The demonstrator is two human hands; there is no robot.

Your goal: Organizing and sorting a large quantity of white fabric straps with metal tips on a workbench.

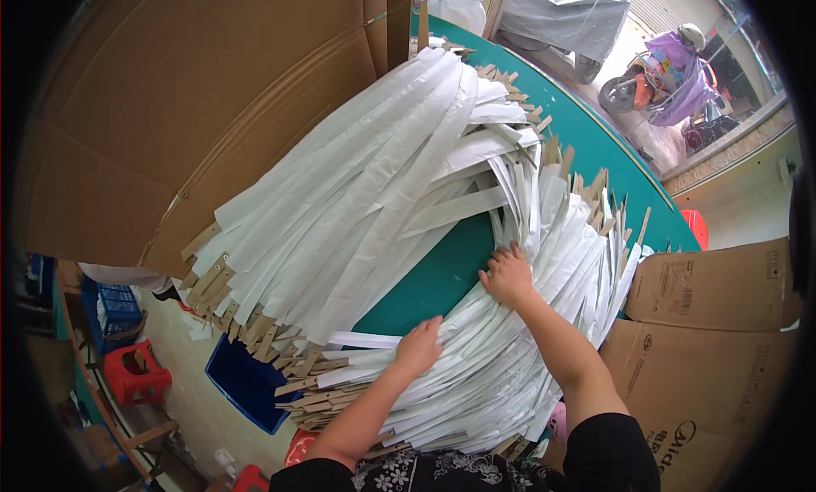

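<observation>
A thick heap of long white strips (501, 343) with tan, slat-like ends curves across the near side of the green table. My left hand (419, 347) lies on the heap's inner edge, fingers stretched out over the strips. Further up and to the right, my right hand (508, 276) rests on the same heap with its fingers apart, touching the strips by the bare green patch. Neither hand visibly grips a strip. A second pile of white strips (340, 186) fans out at the left, its tan ends (212, 284) showing holes.
A large cardboard sheet (170, 92) stands along the left. Cardboard boxes (705, 356) are at the right. The green table (595, 130) curves along the far side. Below left are a blue bin (246, 381) and a red stool (136, 373). Outside stands a parked scooter (650, 84).
</observation>
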